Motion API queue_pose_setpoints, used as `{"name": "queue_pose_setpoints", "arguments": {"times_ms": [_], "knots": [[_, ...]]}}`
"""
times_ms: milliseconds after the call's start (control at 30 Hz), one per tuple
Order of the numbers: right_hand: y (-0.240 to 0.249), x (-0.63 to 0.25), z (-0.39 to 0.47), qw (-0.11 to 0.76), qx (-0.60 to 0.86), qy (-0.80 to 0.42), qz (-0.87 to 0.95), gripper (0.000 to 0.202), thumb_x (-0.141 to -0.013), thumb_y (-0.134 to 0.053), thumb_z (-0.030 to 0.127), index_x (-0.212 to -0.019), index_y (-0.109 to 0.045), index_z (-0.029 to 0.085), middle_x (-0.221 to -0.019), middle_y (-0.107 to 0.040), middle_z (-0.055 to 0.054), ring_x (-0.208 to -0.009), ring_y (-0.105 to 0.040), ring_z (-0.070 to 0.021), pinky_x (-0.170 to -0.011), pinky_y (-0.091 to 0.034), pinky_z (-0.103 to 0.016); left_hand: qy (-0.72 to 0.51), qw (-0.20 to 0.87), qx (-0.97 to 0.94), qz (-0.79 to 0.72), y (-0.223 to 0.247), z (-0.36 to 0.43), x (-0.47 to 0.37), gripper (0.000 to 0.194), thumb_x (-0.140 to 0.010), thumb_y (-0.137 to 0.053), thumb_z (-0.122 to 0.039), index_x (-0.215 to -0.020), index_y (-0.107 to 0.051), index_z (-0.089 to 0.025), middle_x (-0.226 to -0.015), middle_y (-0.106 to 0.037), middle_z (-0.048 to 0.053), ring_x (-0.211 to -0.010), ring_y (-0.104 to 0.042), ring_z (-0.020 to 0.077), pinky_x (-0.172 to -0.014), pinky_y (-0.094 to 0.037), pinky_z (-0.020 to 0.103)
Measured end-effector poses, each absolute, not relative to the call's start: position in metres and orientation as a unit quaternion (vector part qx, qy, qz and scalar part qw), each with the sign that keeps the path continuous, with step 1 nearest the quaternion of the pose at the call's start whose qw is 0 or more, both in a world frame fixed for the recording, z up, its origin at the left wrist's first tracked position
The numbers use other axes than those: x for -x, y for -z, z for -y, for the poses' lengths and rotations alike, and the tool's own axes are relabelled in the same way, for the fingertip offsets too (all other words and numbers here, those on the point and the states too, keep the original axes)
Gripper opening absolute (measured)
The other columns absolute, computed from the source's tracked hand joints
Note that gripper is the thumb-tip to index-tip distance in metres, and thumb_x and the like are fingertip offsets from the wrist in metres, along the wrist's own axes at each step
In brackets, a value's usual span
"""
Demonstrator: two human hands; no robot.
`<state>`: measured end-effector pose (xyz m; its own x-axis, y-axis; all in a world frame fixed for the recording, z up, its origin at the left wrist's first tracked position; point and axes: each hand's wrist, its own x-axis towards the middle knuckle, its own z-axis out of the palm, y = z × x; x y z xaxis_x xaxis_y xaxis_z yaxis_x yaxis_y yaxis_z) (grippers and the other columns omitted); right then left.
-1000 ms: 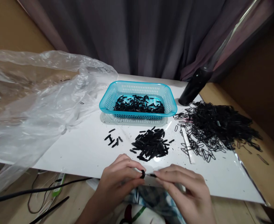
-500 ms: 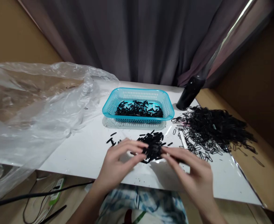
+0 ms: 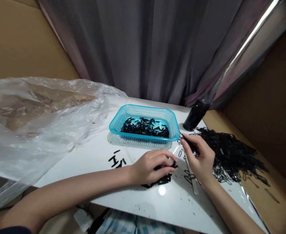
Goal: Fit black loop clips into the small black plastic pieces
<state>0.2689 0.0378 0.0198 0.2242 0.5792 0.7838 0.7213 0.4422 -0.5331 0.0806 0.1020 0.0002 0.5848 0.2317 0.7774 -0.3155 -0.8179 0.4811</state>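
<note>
My left hand [image 3: 154, 165] is curled over a small pile of short black strips [image 3: 166, 179] on the white table. Its thumb and fingertips close around a small dark piece. Beside the basket's right front corner, my right hand [image 3: 200, 157] pinches a slim black pointed tool [image 3: 190, 144], its kind partly hidden by the fingers. The tool's tip is close to the rim of the blue basket [image 3: 146, 138]. Inside the basket lies a layer of black strips [image 3: 145, 126]. A tangled heap of thin black loops [image 3: 232, 152] spreads to the right of my right hand.
A black cylinder [image 3: 196, 115] stands tilted behind the loops. Clear plastic sheeting [image 3: 60, 123] covers the left side. A few loose strips [image 3: 117, 160] lie left of my left hand. Grey curtains [image 3: 138, 48] hang behind the table [image 3: 67, 165], with cardboard [image 3: 274, 201] on the right.
My right hand has moved away from the strip pile, up and right toward the basket's corner. My left hand has shifted right over the pile. The camera view has tilted.
</note>
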Motion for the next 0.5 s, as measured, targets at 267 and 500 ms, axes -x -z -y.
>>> {"name": "queue_pose_setpoints", "arguments": {"times_ms": [267, 500], "knots": [[-0.014, -0.239, -0.024, 0.521, 0.513, -0.031, 0.682, 0.017, -0.091, -0.069, 0.012, -0.104, -0.073, 0.022, -0.094, -0.076, -0.003, -0.083, -0.072, -0.0149, -0.061, -0.056, -0.021, -0.456, 0.351, -0.812, -0.097, 0.009, -0.11, -0.038, 0.008, -0.098, -0.062, -0.02, -0.091, -0.06, -0.019, -0.104, -0.072, 0.009, -0.096, -0.069, 0.0174, -0.086, -0.055, 0.029], [-0.013, -0.245, -0.016, 0.472, 0.485, 0.011, 0.736, 0.031, -0.087, -0.07, 0.001, -0.112, -0.071, 0.019, -0.098, -0.076, -0.004, -0.088, -0.074, -0.0145, -0.08, -0.06, -0.024, -0.468, 0.363, -0.796, -0.121, 0.009, -0.115, -0.039, 0.007, -0.097, -0.062, -0.013, -0.093, -0.061, -0.019, -0.104, -0.073, 0.008, -0.096, -0.07, 0.0158, -0.086, -0.054, 0.026]]}}
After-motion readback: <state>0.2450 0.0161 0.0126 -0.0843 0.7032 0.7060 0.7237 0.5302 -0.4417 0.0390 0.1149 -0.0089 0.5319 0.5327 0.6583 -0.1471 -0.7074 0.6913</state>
